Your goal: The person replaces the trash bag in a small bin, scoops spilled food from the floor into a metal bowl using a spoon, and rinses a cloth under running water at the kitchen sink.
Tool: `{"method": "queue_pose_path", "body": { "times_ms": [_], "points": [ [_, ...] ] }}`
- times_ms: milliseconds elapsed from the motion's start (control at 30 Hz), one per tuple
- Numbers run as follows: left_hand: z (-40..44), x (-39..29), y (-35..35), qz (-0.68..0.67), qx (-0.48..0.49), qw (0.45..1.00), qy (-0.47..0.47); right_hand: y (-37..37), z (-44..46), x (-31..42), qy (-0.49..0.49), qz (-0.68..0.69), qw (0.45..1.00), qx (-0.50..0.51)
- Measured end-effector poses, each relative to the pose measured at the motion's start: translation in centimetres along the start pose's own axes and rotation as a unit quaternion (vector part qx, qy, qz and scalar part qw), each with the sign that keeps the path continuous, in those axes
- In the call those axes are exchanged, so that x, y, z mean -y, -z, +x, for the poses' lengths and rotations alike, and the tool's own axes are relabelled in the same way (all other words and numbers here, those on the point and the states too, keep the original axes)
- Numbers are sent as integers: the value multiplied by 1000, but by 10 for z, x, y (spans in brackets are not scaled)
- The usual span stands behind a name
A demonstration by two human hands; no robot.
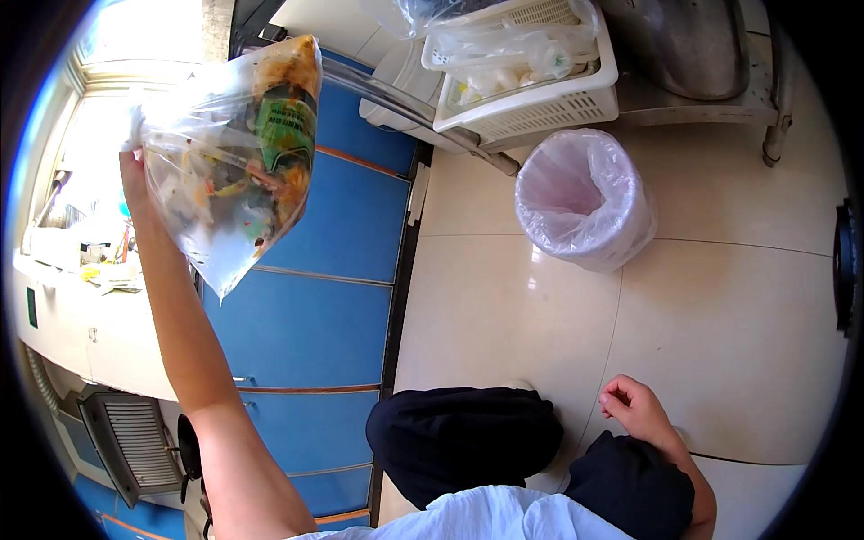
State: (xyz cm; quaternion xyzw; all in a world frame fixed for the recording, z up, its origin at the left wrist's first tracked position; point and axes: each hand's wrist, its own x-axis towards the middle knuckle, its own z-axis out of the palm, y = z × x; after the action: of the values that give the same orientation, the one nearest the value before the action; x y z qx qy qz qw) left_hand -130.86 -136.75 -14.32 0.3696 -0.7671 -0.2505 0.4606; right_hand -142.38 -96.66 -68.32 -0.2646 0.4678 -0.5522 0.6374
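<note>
My left hand [134, 166] is raised at the far left, its fingers closed around the gathered top of a clear plastic garbage bag [202, 180]. Mixed food scraps and a green printed wrapper [286, 126] show through the bag, which hangs tilted in front of the blue cabinets. The bag hides part of my left fingers. Beside my right knee, my right hand [634, 409] is loosely curled shut, with no object visible in it. A trash bin [587, 202] lined with a thin whitish bag stands on the floor ahead of me.
Blue cabinet doors [315, 324] run along the left below a white counter [117, 333]. A white plastic basket [549, 108] with bagged items sits on a metal rack [702, 112] at the top. Beige tiles [486, 306] cover the floor.
</note>
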Motion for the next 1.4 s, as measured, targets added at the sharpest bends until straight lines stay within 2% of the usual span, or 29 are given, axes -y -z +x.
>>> {"method": "queue_pose_path", "body": {
  "times_ms": [400,633,733,767,800,867,900,933,1067,1133,1200,1333,1400],
  "points": [
    [-11,9,1,-4,-3,1000,-8,0,-2,-2,-11,-11,1000,18],
    [-8,17,-6,-21,19,999,-36,-1,-5,-4,-14,-11,1000,-6],
    [-27,25,-25,-48,23,998,-45,0,-6,1,-17,-7,1000,-7],
    [-51,17,-55,-97,-22,995,-21,0,-7,2,-23,-7,1000,-1],
    [-51,24,-59,-101,-21,995,-17,-1,-7,0,-26,-9,1000,-5],
    [-54,35,-74,-225,236,945,13,-1,-5,-4,-12,-8,1000,0],
    [-62,44,-91,-240,189,952,20,-1,-6,-4,-17,-11,1000,-3],
    [-73,46,-114,-230,128,964,26,-1,-6,-2,-14,-10,1000,0],
    [-106,74,-173,-185,61,978,76,1,-12,-3,-7,-24,1000,-6],
    [-119,89,-185,-150,159,971,102,1,-15,-5,-15,-18,1000,-16],
    [-135,94,-207,-118,172,968,141,1,-16,-5,-22,-12,999,-24],
    [-137,115,-234,-52,239,962,121,0,-13,-2,-8,-25,999,-21],
    [-137,118,-248,44,268,957,100,0,-12,0,-10,-31,999,-28]
  ]
}}
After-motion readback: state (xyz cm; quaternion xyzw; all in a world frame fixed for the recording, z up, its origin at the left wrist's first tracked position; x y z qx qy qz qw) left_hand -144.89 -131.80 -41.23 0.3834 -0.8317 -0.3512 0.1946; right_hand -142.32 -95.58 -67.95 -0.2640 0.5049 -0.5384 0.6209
